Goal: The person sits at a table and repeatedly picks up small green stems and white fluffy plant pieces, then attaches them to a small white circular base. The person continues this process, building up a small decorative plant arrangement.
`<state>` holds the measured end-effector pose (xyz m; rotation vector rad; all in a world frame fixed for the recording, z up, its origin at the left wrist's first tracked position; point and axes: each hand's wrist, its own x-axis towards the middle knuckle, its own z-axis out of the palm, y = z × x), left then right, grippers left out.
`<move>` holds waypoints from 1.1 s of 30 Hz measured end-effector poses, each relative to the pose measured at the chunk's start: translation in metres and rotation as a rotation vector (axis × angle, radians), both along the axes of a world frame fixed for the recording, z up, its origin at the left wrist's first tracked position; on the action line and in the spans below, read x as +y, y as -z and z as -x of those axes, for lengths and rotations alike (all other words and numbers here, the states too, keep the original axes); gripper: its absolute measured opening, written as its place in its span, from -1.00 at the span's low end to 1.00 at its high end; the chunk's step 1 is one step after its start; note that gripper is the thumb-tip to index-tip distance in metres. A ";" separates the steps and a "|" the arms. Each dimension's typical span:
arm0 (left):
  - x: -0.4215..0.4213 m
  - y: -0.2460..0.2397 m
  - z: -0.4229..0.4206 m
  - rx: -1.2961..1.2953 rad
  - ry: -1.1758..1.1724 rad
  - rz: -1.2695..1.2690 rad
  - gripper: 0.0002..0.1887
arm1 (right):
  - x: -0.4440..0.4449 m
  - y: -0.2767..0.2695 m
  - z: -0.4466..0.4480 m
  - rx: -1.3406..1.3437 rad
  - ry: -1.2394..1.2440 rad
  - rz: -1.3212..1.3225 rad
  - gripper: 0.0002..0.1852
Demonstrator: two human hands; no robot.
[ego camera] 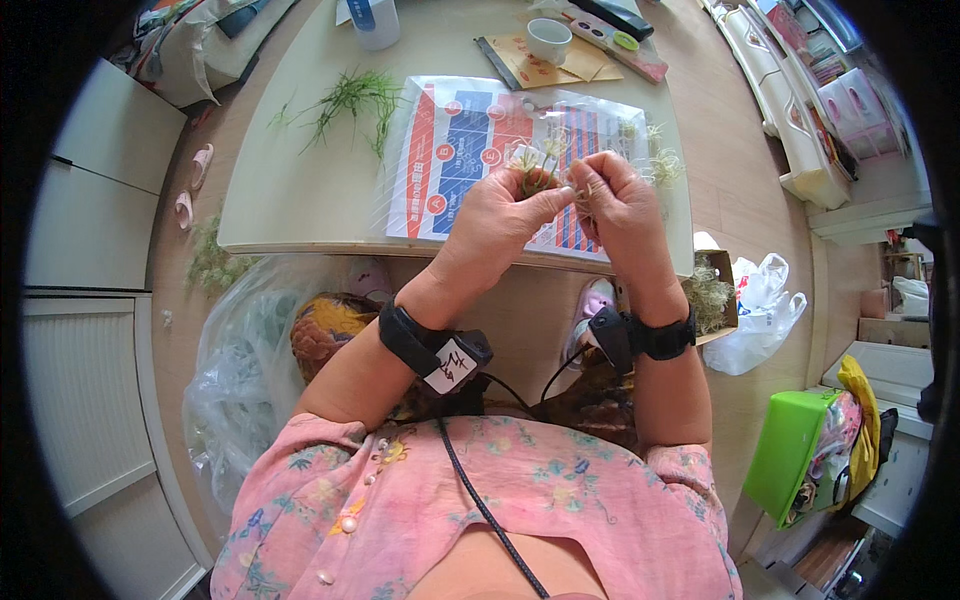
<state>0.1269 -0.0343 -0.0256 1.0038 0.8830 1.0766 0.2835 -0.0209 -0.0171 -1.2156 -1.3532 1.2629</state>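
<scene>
Several thin green stems with pale, stringy tufts (541, 156) are pinched in my left hand (504, 214), above a printed sheet under clear plastic (457, 161). Close beside it, my right hand (616, 199) has thumb and fingertips together on small pale strands, near the left thumb. A loose pile of thin green stems (364, 105) lies on the table left of the sheet. More pale tufts (664, 165) rest at the sheet's right side, by the table edge. Both wrists wear black straps with small devices.
Farther back on the table (300, 195) are a white cup (549, 40) on a brown paper packet (510, 64), a plastic container (373, 26) and a power strip (619, 46). A cardboard box of pale strands (724, 277) stands lower right; a big clear plastic bag (244, 382) lies lower left.
</scene>
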 end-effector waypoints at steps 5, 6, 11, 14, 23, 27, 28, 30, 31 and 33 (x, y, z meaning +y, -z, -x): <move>0.002 0.000 0.003 -0.029 0.002 0.072 -0.83 | 0.001 0.006 -0.002 -0.265 0.066 -0.177 -0.81; 0.002 0.000 0.004 -0.043 -0.005 0.087 -0.83 | 0.002 0.007 -0.006 -0.447 0.134 -0.313 -0.81; 0.003 0.000 0.005 -0.026 -0.031 0.054 -0.83 | 0.016 0.002 -0.022 -1.062 0.385 -1.108 -0.77; 0.002 0.000 0.004 0.026 -0.050 0.000 -0.82 | 0.011 -0.001 -0.012 -0.753 0.267 -0.933 -0.76; 0.003 -0.002 0.010 -0.088 -0.016 0.003 -0.82 | 0.000 -0.007 0.007 0.130 -0.007 0.083 -0.83; 0.005 -0.003 0.013 -0.144 -0.031 0.021 -0.81 | 0.004 0.001 0.012 0.006 0.061 0.002 -0.85; 0.005 -0.003 0.014 -0.144 -0.040 0.023 -0.81 | 0.005 0.003 0.012 -0.033 0.077 -0.026 -0.85; 0.005 -0.004 0.016 -0.140 -0.058 0.045 -0.82 | 0.006 0.008 0.012 -0.122 0.102 -0.075 -0.86; 0.004 -0.004 0.018 -0.143 -0.076 0.043 -0.84 | 0.007 0.009 0.012 -0.172 0.112 -0.096 -0.87; 0.005 -0.004 0.020 -0.156 -0.114 0.029 -0.88 | 0.009 0.012 0.011 -0.288 0.131 -0.179 -0.87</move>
